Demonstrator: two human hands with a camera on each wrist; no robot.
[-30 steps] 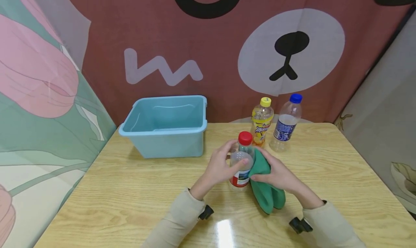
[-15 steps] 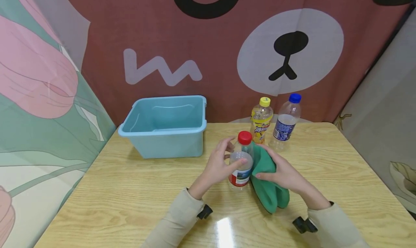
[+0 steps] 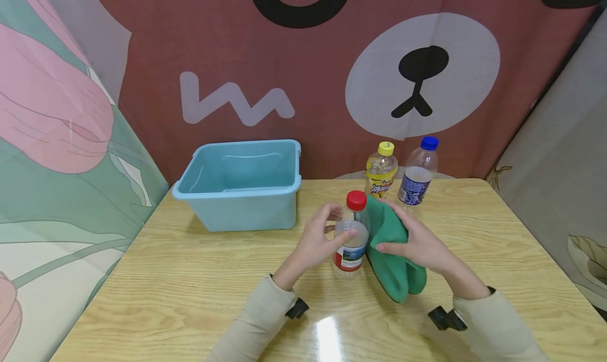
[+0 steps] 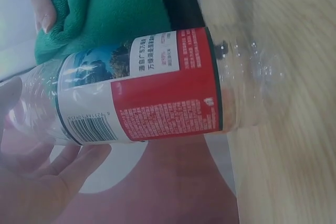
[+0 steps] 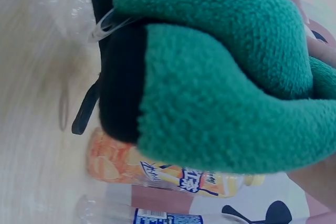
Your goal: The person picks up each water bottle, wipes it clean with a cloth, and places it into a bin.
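Observation:
A clear plastic bottle (image 3: 350, 256) with a red cap and a red, white and blue label stands upright on the table. My left hand (image 3: 314, 243) grips its upper part, thumb in front and fingers on the far side; in the left wrist view these fingers (image 4: 84, 169) bend round the clear plastic. My right hand (image 3: 423, 246) holds a folded green cloth (image 3: 395, 275) against the bottle's right side. In the right wrist view the fluffy cloth (image 5: 210, 103) shows a black edge with a small black loop, and it hides most of the right hand.
Behind the cloth stand a yellow-capped bottle (image 3: 381, 175) and a blue-capped bottle (image 3: 417, 180). A light blue plastic bin (image 3: 251, 212) is at the back left of the wooden table (image 3: 199, 299). A printed curtain (image 3: 322, 88) hangs behind the table.
The right hand and the cloth have moved up along the bottle and slightly right. The bottle has stayed in place, with its label turned a little; the left hand keeps its grip.

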